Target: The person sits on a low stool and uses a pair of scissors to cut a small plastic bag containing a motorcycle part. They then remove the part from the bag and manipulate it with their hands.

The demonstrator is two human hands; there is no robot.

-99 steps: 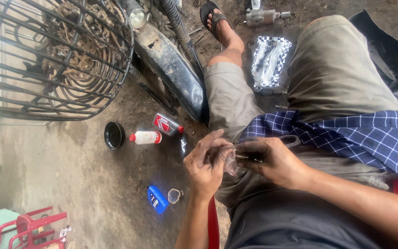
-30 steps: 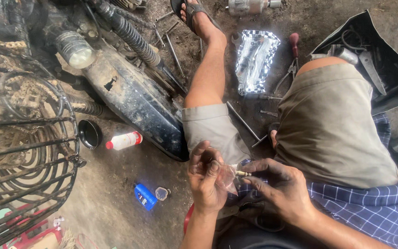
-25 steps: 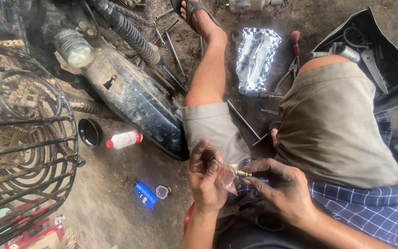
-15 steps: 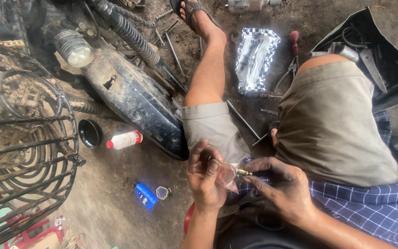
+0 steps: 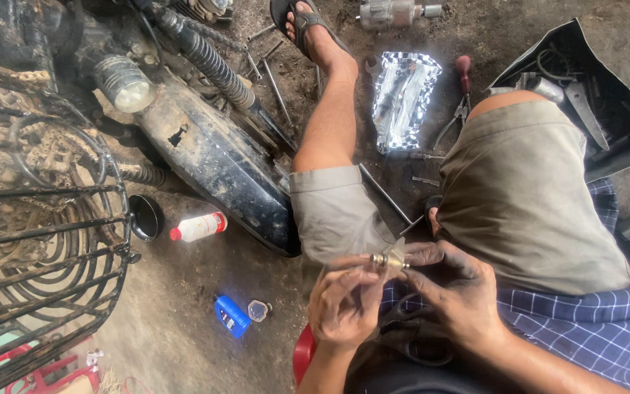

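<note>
Since 3.3 s ago, the view has been shifted. The small white plastic bottle with red cap (image 5: 198,226) is now seen further left of the left hand (image 5: 344,306). The red-and-white can formerly beside that bottle is no longer framed. The small brass-tipped metal fitting (image 5: 388,259), held by both hands throughout, was raised slightly against the right hand (image 5: 461,299) over the last second.

Beside the matt, dusty black metal exhaust muffler (image 5: 213,164) lie a glossy white plastic bottle (image 5: 200,226) and crinkled shiny foil packet (image 5: 402,98).
</note>
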